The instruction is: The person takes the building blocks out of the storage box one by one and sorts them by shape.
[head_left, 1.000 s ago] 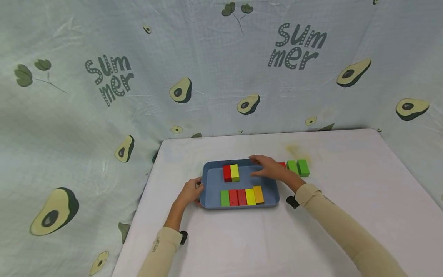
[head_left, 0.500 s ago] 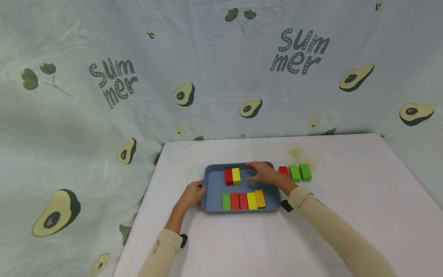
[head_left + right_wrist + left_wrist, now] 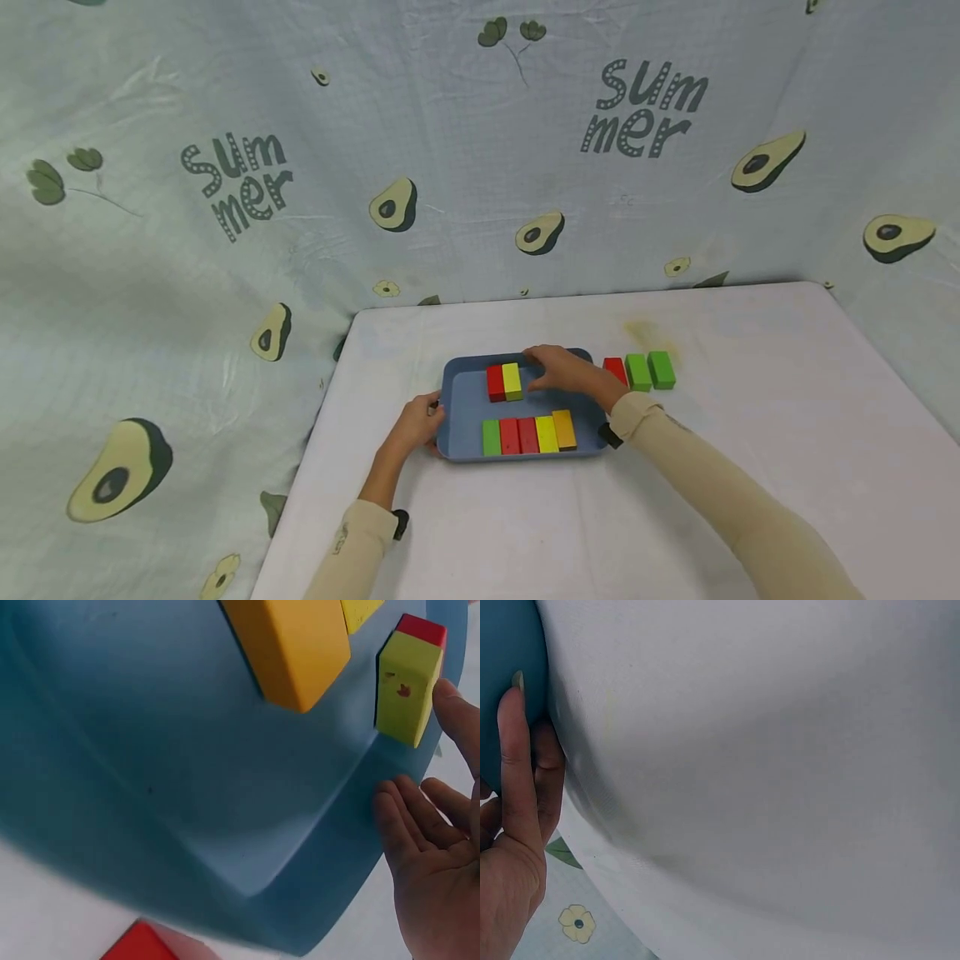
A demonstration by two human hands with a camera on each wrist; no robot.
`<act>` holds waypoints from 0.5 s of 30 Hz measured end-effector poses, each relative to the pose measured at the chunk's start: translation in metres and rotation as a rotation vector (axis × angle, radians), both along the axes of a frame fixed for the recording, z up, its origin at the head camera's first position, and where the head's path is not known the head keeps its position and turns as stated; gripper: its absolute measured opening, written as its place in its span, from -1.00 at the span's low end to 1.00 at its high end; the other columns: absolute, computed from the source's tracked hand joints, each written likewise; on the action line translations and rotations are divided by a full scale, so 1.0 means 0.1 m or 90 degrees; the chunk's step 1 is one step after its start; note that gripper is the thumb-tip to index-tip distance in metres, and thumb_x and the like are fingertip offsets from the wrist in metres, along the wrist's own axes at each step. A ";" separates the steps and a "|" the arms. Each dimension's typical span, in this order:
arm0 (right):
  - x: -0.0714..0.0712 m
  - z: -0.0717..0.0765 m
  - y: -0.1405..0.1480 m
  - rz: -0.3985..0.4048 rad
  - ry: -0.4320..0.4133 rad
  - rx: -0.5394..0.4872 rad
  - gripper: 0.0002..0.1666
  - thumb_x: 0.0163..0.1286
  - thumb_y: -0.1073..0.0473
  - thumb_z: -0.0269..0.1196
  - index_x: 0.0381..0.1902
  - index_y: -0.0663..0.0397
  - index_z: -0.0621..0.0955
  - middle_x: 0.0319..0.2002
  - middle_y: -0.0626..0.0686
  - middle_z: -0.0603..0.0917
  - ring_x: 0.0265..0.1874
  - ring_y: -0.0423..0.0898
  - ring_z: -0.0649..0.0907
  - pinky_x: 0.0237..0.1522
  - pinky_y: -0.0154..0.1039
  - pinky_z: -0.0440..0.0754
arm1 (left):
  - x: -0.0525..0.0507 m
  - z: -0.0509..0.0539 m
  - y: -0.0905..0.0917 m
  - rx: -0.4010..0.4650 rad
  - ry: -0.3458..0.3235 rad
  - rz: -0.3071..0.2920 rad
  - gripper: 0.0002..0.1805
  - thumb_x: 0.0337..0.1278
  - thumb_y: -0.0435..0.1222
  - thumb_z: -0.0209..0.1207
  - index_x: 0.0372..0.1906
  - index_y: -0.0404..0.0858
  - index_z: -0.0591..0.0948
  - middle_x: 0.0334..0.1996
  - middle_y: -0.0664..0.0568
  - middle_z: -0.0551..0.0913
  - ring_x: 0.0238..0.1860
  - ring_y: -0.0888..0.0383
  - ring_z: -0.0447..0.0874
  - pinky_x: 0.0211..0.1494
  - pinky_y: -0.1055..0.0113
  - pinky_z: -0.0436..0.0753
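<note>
A blue-grey tray point(image 3: 465, 425) lies on the table. My left hand point(image 3: 415, 422) holds its left side, with the thumb point(image 3: 516, 750) lying along the tray wall. Near the tray's back stand a red block point(image 3: 495, 384) and a yellow block point(image 3: 512, 382), side by side. My right hand point(image 3: 562, 369) reaches over the back right of the tray, fingers spread and nothing gripped. Its thumb point(image 3: 459, 724) is close beside the yellow block; whether they touch I cannot tell. Along the front runs a row of green point(image 3: 491, 437), red, yellow and orange point(image 3: 564, 431) blocks.
Right of the tray, a red block point(image 3: 615, 369) and two green blocks point(image 3: 662, 370) sit on the white tabletop point(image 3: 510, 533). A printed cloth point(image 3: 450, 125) hangs behind the table and at its left.
My right hand has moved left over the tray, closer to the yellow block, uncovering more of the red block outside. The left hand stays at the tray's left side.
</note>
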State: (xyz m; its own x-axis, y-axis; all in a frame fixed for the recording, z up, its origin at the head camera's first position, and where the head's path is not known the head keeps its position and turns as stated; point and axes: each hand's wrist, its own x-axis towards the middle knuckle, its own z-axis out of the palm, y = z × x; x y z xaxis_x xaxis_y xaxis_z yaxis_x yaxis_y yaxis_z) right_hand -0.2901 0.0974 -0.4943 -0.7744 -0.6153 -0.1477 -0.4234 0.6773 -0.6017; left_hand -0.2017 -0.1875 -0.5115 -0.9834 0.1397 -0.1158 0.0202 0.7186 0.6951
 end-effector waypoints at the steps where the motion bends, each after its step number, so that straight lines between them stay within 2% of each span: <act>1: 0.01 0.01 -0.02 0.002 0.001 0.004 -0.15 0.15 0.02 0.38 0.28 0.33 0.34 0.18 0.21 0.45 0.10 0.06 0.46 0.14 -0.07 0.39 | 0.00 -0.01 -0.01 0.002 0.001 0.000 -0.50 0.18 -0.42 0.00 0.24 -0.51 0.38 -0.10 -0.24 0.61 -0.11 -0.02 0.56 0.05 0.07 0.47; 5: 0.03 0.03 -0.10 0.000 0.006 0.032 -0.17 0.17 0.03 0.38 0.28 0.34 0.35 0.18 0.21 0.45 0.12 0.06 0.45 0.15 -0.08 0.38 | -0.01 -0.03 -0.02 0.005 0.001 0.002 -0.51 0.19 -0.41 0.01 0.24 -0.50 0.39 -0.10 -0.23 0.61 -0.13 -0.01 0.56 0.03 0.08 0.49; 10: 0.05 -0.03 -0.18 -0.012 -0.004 0.057 -0.17 0.16 0.06 0.38 0.29 0.29 0.35 0.18 0.18 0.45 0.11 0.03 0.44 0.14 -0.09 0.39 | 0.00 -0.03 -0.03 0.008 -0.002 -0.004 -0.52 0.20 -0.41 0.01 0.24 -0.49 0.40 -0.16 -0.19 0.61 -0.27 0.05 0.55 -0.10 0.13 0.53; 15: 0.06 -0.09 -0.24 -0.023 -0.008 0.061 -0.16 0.14 0.05 0.39 0.31 0.26 0.34 0.21 0.17 0.43 0.14 0.03 0.42 0.16 -0.07 0.37 | 0.00 -0.04 -0.05 0.018 -0.002 -0.013 -0.51 0.20 -0.42 -0.01 0.25 -0.48 0.39 -0.13 -0.21 0.60 -0.27 0.05 0.59 -0.15 0.18 0.56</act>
